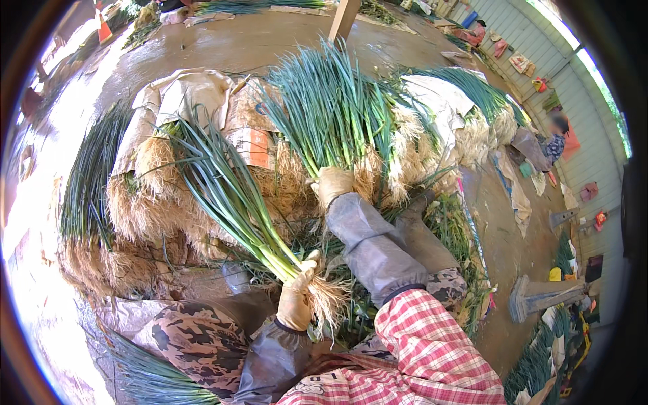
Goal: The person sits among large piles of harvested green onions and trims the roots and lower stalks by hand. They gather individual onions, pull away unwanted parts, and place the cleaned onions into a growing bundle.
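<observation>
My gloved left hand (295,300) is closed round the pale stems of a bunch of green onions (233,202). Their leaves slant up and away to the left, and the stringy roots (329,297) hang beside my glove toward the right. Farther off, my gloved right hand (332,183) reaches to the base of a larger heap of green onions (331,108), whose leaves point away from me. It touches their stems, but its fingers are mostly hidden behind the glove's back, so its grip is unclear.
Rooty bundles (148,196) stand piled at the left, partly under a beige sack (179,101). More green onions (472,101) lie at the right beside white sheeting. A wooden post (344,20) rises behind the heap. Another person (543,145) sits far right, and leaf scraps (455,229) litter the ground.
</observation>
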`<act>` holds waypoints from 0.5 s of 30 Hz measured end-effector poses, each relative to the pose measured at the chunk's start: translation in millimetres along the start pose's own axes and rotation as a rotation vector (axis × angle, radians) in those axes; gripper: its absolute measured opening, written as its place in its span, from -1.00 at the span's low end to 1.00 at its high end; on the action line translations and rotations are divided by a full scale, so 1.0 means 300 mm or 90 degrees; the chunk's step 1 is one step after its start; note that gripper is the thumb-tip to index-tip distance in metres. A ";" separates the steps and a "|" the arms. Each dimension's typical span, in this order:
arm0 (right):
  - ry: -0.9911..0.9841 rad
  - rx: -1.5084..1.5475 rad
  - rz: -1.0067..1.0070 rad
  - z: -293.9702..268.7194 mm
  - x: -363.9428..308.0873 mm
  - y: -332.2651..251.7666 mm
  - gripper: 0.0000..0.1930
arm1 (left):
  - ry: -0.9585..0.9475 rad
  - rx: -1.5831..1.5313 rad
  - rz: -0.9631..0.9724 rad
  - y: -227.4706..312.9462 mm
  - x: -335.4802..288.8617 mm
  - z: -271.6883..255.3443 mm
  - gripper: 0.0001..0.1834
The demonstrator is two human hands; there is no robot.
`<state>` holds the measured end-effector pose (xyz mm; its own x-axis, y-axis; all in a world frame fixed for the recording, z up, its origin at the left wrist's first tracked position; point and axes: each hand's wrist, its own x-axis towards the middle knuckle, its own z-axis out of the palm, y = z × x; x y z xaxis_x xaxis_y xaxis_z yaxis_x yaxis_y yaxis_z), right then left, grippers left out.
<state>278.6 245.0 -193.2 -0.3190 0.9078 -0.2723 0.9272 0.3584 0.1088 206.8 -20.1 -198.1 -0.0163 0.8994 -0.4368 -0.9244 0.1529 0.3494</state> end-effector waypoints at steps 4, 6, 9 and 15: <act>-0.107 0.364 0.060 0.021 -0.187 -0.121 -0.64 | 0.057 0.052 0.072 0.007 0.009 -0.048 -0.65; -0.030 0.697 -0.136 0.210 -0.322 -0.045 -0.60 | 0.078 0.069 0.022 -0.018 0.021 -0.055 -0.65; -0.223 1.047 -0.191 0.261 -0.518 -0.019 -0.65 | 0.027 -0.030 -0.048 -0.020 0.021 -0.021 -0.69; -0.188 0.960 -0.043 0.169 -0.433 -0.059 -0.56 | 0.029 0.130 -0.032 -0.049 0.015 -0.025 -0.73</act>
<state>313.6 109.6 -208.1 -0.4873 0.7598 -0.4303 0.3017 -0.3159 -0.8995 217.5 -21.3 -211.3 0.0062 0.8697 -0.4935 -0.8283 0.2809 0.4847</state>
